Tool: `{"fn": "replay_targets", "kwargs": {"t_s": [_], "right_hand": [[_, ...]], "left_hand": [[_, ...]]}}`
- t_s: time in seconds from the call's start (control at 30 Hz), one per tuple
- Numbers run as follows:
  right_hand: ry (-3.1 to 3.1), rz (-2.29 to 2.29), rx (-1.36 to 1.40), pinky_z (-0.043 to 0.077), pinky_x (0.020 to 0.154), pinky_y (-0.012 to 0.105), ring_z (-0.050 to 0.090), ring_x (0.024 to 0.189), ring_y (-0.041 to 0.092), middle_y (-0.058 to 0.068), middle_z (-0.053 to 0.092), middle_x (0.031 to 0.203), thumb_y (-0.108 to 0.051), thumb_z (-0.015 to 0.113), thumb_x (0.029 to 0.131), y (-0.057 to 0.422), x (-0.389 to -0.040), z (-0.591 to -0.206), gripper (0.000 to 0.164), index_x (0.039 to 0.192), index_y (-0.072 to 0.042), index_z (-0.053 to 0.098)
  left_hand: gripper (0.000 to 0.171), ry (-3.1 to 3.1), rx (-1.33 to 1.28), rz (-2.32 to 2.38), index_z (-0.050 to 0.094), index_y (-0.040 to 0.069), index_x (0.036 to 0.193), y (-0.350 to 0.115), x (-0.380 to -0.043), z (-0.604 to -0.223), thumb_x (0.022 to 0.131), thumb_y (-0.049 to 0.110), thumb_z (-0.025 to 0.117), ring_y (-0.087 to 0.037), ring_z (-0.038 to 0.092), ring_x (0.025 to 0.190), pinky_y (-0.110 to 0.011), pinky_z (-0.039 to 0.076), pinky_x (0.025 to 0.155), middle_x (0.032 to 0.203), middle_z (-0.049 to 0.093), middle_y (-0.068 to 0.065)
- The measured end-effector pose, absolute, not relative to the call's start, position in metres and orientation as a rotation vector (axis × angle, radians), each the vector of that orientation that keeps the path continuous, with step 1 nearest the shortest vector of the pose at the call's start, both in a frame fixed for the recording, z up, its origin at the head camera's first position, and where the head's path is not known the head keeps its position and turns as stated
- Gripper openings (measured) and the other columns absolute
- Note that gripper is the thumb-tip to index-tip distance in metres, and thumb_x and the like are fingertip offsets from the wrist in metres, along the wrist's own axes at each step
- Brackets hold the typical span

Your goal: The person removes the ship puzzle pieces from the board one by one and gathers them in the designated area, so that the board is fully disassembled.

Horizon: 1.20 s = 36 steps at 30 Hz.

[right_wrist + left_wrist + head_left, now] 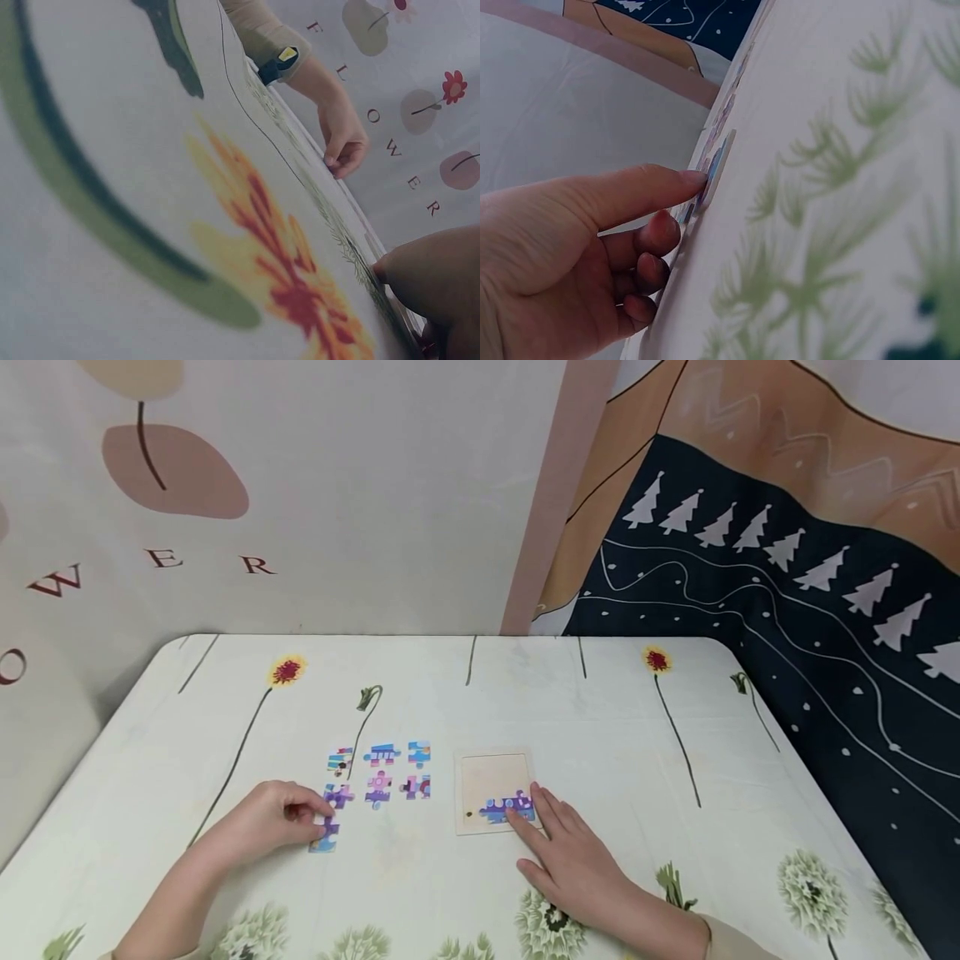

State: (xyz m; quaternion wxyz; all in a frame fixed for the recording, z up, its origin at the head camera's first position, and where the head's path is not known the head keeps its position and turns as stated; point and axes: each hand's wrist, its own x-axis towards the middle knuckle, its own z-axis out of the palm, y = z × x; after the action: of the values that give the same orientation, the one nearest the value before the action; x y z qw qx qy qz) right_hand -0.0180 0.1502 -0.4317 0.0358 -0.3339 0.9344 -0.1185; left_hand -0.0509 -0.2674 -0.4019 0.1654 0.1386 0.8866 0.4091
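Note:
My left hand (279, 818) holds a blue and purple jigsaw piece (326, 842) by its edge, at the near end of the left column of loose pieces. In the left wrist view the thumb (682, 182) lies on that piece, and the other fingers are partly curled. My right hand (573, 860) rests with its fingers spread at the lower right of a pale wooden puzzle tray (491, 772). Its fingertips touch the tray's right edge and the joined purple and blue pieces (497, 811) lying in the tray's lower right corner.
Several loose jigsaw pieces lie left of the tray, among them a blue and pink one (382, 754), a blue and orange one (419, 752) and a pink and purple one (378, 788). A flower-printed cloth (600, 727) covers the table, with a patterned curtain (375, 510) behind.

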Motion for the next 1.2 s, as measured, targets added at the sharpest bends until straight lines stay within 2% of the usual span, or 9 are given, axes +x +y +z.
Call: {"fn": "replay_targets", "kwargs": {"t_s": [0.33,0.73,1.2], "right_hand": [[2.885,-0.369,-1.034,0.017,0.111,0.046,0.008,0.143,0.031,0.020,0.011,0.156,-0.042,0.040,0.102,0.149,-0.018,-0.433,0.056,0.151,-0.016,0.030],[2.881,-0.292,-1.045,0.016,0.110,0.047,0.008,0.142,0.034,0.023,0.010,0.155,-0.041,0.038,0.102,0.147,-0.017,-0.430,0.058,0.152,-0.014,0.025],[2.845,-0.280,-1.032,0.014,0.111,0.048,0.005,0.143,0.034,0.025,0.009,0.154,-0.041,0.035,0.103,0.149,-0.016,-0.429,0.059,0.151,-0.009,0.026]], "left_hand": [[0.017,2.617,0.394,1.178,0.072,0.009,0.093,-0.250,-0.050,-0.391,0.080,0.018,0.078,-0.007,0.043,0.058,-0.025,0.037,0.051,0.065,0.051,0.004],[0.016,2.599,0.568,1.317,0.072,0.008,0.093,-0.211,-0.048,-0.386,0.081,0.017,0.078,-0.008,0.045,0.061,-0.025,0.040,0.054,0.067,0.051,0.006],[0.013,2.599,0.748,1.294,0.074,0.008,0.091,-0.152,-0.068,-0.396,0.079,0.013,0.078,-0.009,0.048,0.065,-0.026,0.043,0.060,0.065,0.053,0.012]]}}
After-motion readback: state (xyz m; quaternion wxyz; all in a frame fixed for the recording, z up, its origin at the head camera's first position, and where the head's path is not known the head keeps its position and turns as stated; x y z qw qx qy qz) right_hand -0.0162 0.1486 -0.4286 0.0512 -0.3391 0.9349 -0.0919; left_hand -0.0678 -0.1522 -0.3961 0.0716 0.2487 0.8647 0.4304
